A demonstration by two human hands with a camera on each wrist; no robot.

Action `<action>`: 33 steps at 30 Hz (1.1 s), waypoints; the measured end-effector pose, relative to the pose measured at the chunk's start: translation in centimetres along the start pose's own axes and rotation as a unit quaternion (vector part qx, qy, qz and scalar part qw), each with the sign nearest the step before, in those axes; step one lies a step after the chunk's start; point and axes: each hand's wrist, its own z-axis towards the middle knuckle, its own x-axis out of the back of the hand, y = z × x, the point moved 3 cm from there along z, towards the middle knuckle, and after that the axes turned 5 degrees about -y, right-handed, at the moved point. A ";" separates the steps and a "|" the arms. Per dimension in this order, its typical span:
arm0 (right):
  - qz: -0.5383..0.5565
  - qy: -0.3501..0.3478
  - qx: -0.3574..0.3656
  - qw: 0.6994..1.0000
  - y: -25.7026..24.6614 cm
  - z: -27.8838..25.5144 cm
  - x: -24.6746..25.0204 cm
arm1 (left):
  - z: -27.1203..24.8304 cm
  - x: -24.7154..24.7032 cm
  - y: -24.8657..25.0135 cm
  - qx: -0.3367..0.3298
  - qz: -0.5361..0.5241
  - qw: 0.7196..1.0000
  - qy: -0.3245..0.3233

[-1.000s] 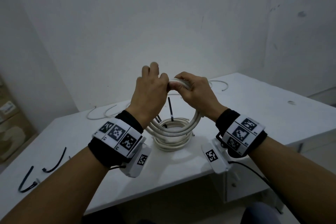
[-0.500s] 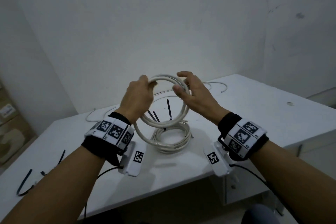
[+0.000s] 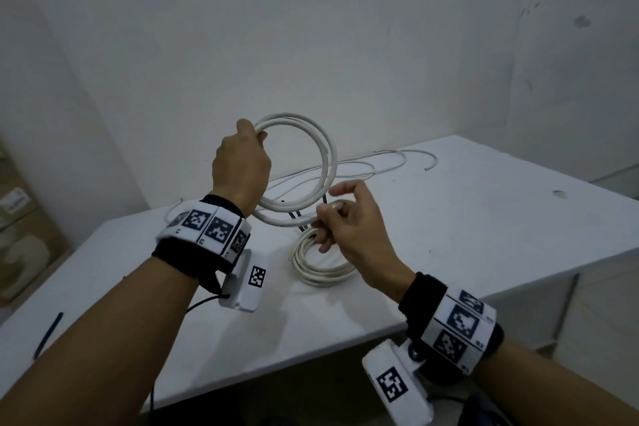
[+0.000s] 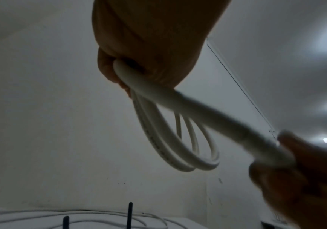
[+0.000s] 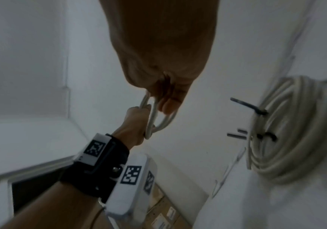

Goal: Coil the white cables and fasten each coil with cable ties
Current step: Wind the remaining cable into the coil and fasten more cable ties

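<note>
A white cable coil (image 3: 326, 157) of two or three loops hangs in the air above the white table (image 3: 484, 225). My left hand (image 3: 254, 131) grips the coil at its upper left; in the left wrist view its fingers are curled round the strands (image 4: 178, 147). Lower down, my right hand (image 3: 328, 209) pinches the white cable at the coil's bottom, and its fingers (image 5: 168, 105) are hooked on a strand (image 5: 153, 117). The cable's loose tail (image 3: 397, 162) trails over the table to the back right.
A finished coil (image 3: 321, 271) lies on the table under my right hand, bound with black cable ties (image 5: 250, 106) whose tails stick up. One spare black tie (image 3: 48, 332) lies at the table's left front. Cardboard boxes (image 3: 20, 218) stand at far left.
Both hands were together at the coil's top. The left hand has lifted the coil up and left, while the right hand has slid down to its bottom.
</note>
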 end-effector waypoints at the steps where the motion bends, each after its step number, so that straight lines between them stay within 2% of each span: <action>1: -0.039 0.011 0.038 0.998 -0.5 0.1 -0.1 | -0.2 -0.1 0.0 -0.010 0.016 1.000 -0.007; 3: -0.091 0.028 0.088 0.992 -1.1 0.7 0.0 | -0.6 -0.6 -0.1 -0.031 0.033 0.999 -0.027; 8: -0.158 0.112 0.110 0.975 -0.3 2.5 1.4 | -1.7 -1.1 0.2 -0.025 -0.041 0.998 -0.043; 12: -0.245 0.133 0.194 0.941 0.9 2.1 1.3 | -2.2 -1.0 1.1 -0.011 -0.106 0.994 -0.030; 16: -0.277 0.203 0.239 0.908 1.4 2.4 2.3 | -2.3 -0.7 2.1 -0.023 -0.125 0.992 -0.018; 18: -0.262 0.218 0.212 0.916 1.7 2.7 2.6 | -2.2 -0.6 2.2 -0.027 -0.127 0.991 -0.008; 19: -0.229 0.210 0.171 0.935 1.8 2.7 2.6 | -2.2 -0.5 2.2 -0.027 -0.127 0.992 -0.004; 21: -0.092 0.141 0.061 0.984 1.9 2.7 2.2 | -2.3 -0.7 2.1 -0.023 -0.122 0.992 -0.001; 22: -0.002 0.096 0.011 0.995 2.0 2.6 1.9 | -2.3 -0.8 2.0 -0.020 -0.113 0.993 -0.001; 24: 0.115 0.038 -0.050 0.991 1.9 2.4 1.5 | -2.3 -0.9 1.6 -0.008 -0.097 0.995 -0.002; 28: 0.152 -0.012 -0.045 0.987 1.9 2.1 0.8 | -2.0 -0.6 1.0 0.017 -0.083 0.996 -0.001; 33: 0.169 0.051 -0.027 0.984 2.2 2.1 1.0 | -2.2 -0.5 1.4 0.001 -0.091 0.996 -0.009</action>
